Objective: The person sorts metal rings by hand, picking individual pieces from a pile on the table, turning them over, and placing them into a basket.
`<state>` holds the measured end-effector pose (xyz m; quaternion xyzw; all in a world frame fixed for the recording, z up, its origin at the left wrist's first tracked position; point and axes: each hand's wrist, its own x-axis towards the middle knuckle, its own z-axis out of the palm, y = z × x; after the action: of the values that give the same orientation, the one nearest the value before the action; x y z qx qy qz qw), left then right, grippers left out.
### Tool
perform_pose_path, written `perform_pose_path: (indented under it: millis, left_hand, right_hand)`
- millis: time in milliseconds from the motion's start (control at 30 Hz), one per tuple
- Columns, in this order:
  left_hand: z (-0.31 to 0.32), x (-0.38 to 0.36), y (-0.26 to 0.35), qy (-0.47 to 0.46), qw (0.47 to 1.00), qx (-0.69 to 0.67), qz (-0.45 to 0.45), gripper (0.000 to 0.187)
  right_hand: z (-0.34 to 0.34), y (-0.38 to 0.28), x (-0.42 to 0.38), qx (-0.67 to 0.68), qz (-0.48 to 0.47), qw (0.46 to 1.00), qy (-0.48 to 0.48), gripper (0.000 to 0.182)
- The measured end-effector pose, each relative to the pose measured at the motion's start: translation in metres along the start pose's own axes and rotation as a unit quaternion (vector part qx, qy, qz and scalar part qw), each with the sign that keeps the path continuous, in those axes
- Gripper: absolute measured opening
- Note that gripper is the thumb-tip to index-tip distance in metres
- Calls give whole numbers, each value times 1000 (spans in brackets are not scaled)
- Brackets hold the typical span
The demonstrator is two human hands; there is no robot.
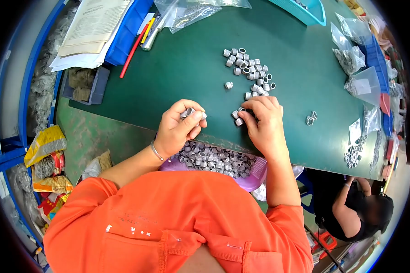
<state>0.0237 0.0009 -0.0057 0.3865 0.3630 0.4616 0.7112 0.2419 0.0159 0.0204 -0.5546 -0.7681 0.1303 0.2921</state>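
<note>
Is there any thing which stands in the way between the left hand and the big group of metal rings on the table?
Only one loose ring lies between the left hand and the big group. It looks low enough to pass over. Nothing else visible blocks the way.

"What kind of place is this?"

"A workshop, by the look of it: small metal rings (253, 73) lie loose on a big green table (182, 77)."

"Couldn't that be a home?"

"Hardly. A purple basket (259, 175) is full of the same rings, clear bags (348, 59) hold more small parts, blue shelves (27, 91) line one side, and another person (346, 214) sits at the table."
</note>
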Motion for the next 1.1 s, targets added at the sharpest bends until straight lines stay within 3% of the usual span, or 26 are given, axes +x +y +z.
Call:
perform_pose_path:
  millis: [167,233,267,300,367,433,567,633,700,767,900,967,1100]
  left_hand:
    - [0,1,1,-6,1000,7,0,9]
    - [0,0,1,2,1000,11,-8,9]
    - [1,0,1,3,1000,8,-5,9]
    - [2,0,2,0,1000,9,-1,9]
    - [3,0,3,12,1000,20,-12,9]
    - [5,0,5,20,999,21,-23,7]
    - [5,0,4,23,999,20,-23,6]
    - [4,0,5,16,1000,-6,-19,7]
    - [5,0,5,22,999,-33,-6,5]
    - [4,0,4,29,998,-56,-7,8]
    - [2,-1,3,34,995,-88,13,12]
    - [2,0,5,38,994,-103,7,12]
    - [3,-1,5,55,996,-69,-16,11]
  right_hand:
    - [-4,-4,-1,14,8,1000,-13,16]
    - [-2,-7,-1,222,110,967,62,21]
    - [-1,-4,-4,292,135,945,53,25]
    - [-1,-3,-5,291,132,946,57,25]
    - [-6,-4,-4,515,202,832,39,27]
    - [-4,7,-7,526,136,838,51,28]
    - [-18,33,7,443,107,879,140,24]
    - [-42,63,26,328,200,899,212,18]
    - [-72,107,53,114,127,938,302,14]
    - [-105,158,81,-6,95,924,371,15]
    - [-165,234,118,-198,44,901,384,19]
    - [-185,278,130,-247,67,889,381,20]
    - [-207,311,145,-363,253,854,274,23]
